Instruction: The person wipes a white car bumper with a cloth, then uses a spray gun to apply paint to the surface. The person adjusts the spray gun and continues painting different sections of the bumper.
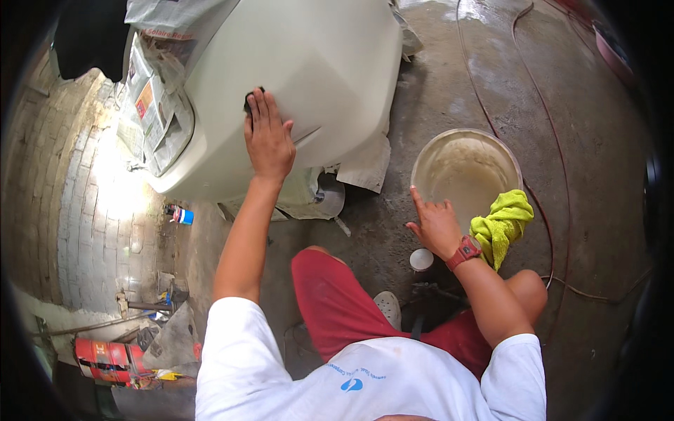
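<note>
One person squats on the wet concrete floor (449, 91) with two bare hands in view. The left hand (267, 137) lies flat on one cream-coloured car body panel (309, 63), its fingers (261, 105) straight and close together, pressing down on one small dark sanding pad (250, 100) that peeks out beside the fingertips. The panel's left edge is masked with several sheets of newspaper (151, 112). The right hand (437, 226), wearing one red wristwatch (464, 252), hovers at the near rim of one round bucket (466, 168) of murky water; its fingers are loosely spread and hold nothing, the forefinger pointing at the rim. One yellow-green cloth (502, 226) hangs over the bucket's edge just beside that wrist. One small white lid (421, 259) lies on the floor below the hand.
</note>
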Demonstrator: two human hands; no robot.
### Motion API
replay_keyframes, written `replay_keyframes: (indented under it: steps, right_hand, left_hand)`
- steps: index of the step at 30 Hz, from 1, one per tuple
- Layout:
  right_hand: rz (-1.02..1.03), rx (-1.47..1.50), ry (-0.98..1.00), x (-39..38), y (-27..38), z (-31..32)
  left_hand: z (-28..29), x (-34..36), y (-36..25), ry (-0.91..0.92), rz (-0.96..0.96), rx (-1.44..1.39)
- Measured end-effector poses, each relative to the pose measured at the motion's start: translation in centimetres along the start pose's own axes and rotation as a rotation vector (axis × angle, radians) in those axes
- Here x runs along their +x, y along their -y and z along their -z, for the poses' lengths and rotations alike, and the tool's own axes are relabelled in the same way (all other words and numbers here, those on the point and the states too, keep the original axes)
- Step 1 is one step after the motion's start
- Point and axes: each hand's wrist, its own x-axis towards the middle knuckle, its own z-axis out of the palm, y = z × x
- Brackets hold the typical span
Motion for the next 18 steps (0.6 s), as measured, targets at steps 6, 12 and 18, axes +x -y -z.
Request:
replay_keyframes:
  steps: [6, 12, 18]
  right_hand:
    - [0.031, 0.060, -0.118, -0.3, 0.7, 1.9]
    - [-0.178, -0.042, -0.471, -2.8, -5.7, 10.5]
    - [-0.408, -0.117, -0.291, -8.0, -13.2, 14.8]
  left_hand:
    - [1.0, -5.8, -4.3, 0.431, -0.234, -0.171]
    - [5.4, -9.9, -19.2, 0.516, 0.122, -1.134]
    - [4.1, -6.6, -32.4, 0.694, 0.232, -1.134]
